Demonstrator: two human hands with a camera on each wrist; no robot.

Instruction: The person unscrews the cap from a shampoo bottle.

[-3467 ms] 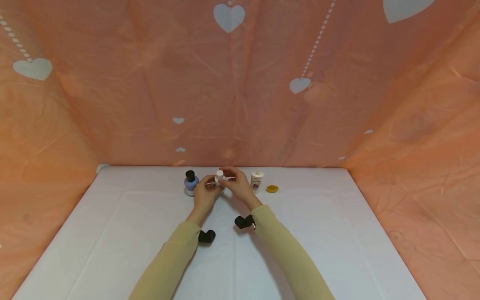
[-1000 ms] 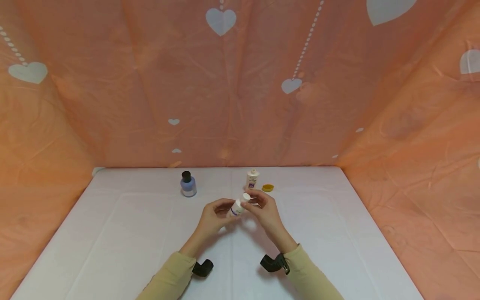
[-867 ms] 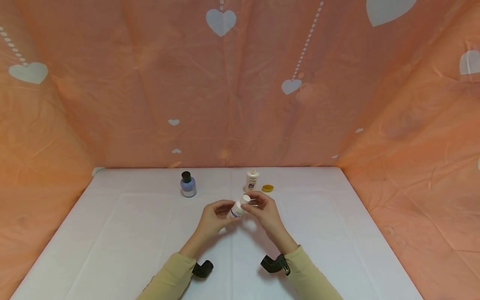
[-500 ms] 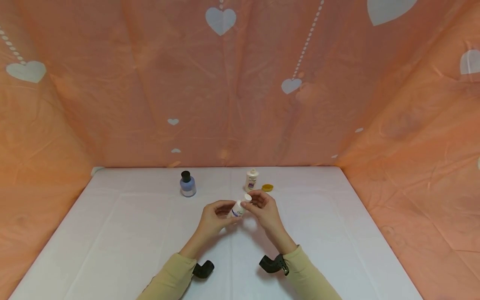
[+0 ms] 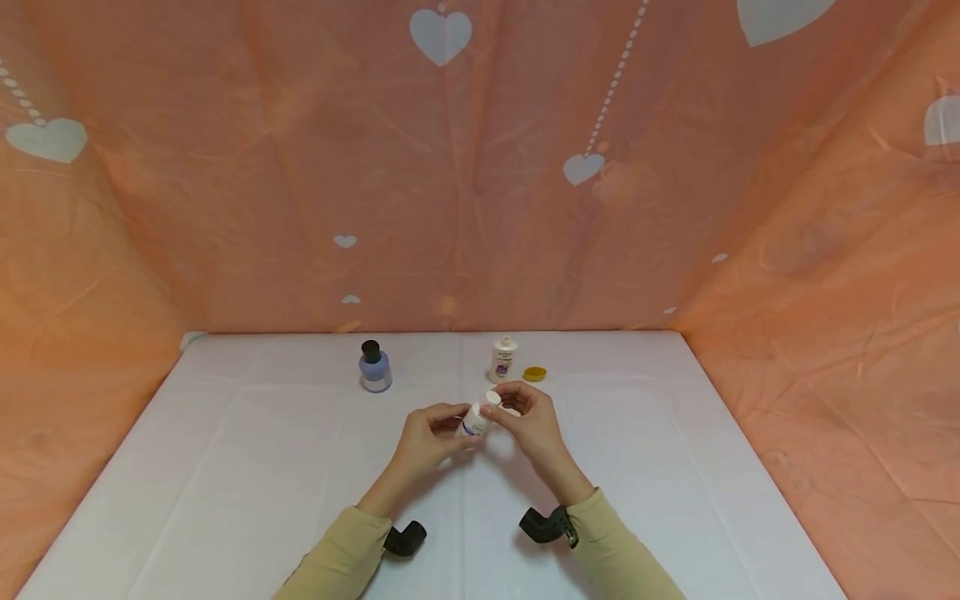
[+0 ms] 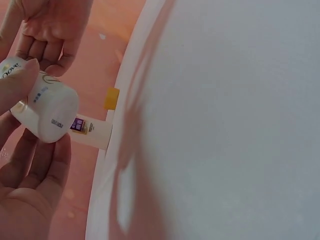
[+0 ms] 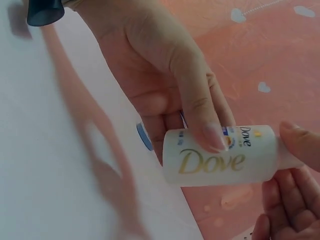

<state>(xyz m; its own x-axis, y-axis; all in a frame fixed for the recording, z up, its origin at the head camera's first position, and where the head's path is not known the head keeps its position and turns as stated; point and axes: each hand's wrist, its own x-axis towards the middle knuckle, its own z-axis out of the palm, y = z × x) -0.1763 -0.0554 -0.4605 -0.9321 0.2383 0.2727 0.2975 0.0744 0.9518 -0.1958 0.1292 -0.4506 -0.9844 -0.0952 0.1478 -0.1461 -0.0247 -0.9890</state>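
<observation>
A small white Dove bottle [image 5: 472,422] is raised above the table, tilted with its top to the right. My left hand [image 5: 425,437] grips its body, thumb on the near side and fingers behind, as the right wrist view shows the bottle [image 7: 220,160] close up. With thumb and fingers, my right hand [image 5: 536,423] pinches the white cap [image 5: 492,398], which sits at the bottle's end; whether it is loose cannot be told. In the left wrist view the flat base of the bottle [image 6: 57,122] faces the camera.
At the back of the white table [image 5: 262,467] stand a blue bottle [image 5: 375,372] with a black cap and a cream bottle [image 5: 503,363]. A yellow lid [image 5: 535,374] lies right of the cream bottle. An orange cloth [image 5: 480,208] with hearts hangs behind.
Since the oldest frame, both hands have drawn the Dove bottle from beside the blue bottle toward me and slightly right, tilting it. Over the last second the hands have barely moved.
</observation>
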